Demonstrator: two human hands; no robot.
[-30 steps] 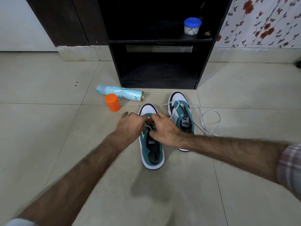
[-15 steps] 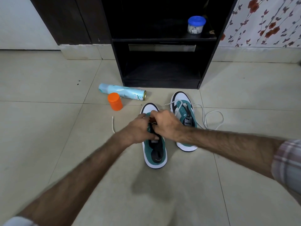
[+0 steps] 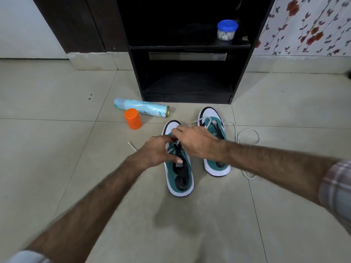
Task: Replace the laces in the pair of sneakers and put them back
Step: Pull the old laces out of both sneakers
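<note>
Over the near sneaker's point(image 3: 179, 177) lace area, both hands meet. Left hand point(image 3: 158, 151) curled against the shoe's left flank, thumb pressed down at the tongue; fingers bunched round the white lace point(image 3: 175, 144) at the eyelets. Right hand point(image 3: 195, 142) reaches across from the right, fingers bent down over the toe end of the lacing and pinching the same lace; exact fingertip contact hidden by the knuckles. A loose lace end point(image 3: 132, 146) trails on the tiles left of the left wrist.

Near sneaker: teal and white, on the floor tiles point(image 3: 57, 149), toe toward the cabinet. Second sneaker point(image 3: 212, 122) just beside it to the right, partly behind the right forearm, its lace point(image 3: 247, 137) looping loose across the floor to the right.

Farther left: orange cap point(image 3: 133, 118) upright, touching or nearly touching a pale blue spray can point(image 3: 141, 107) lying on its side. Dark open cabinet point(image 3: 187, 54) behind; blue-lidded jar point(image 3: 226, 30) on its upper shelf.
</note>
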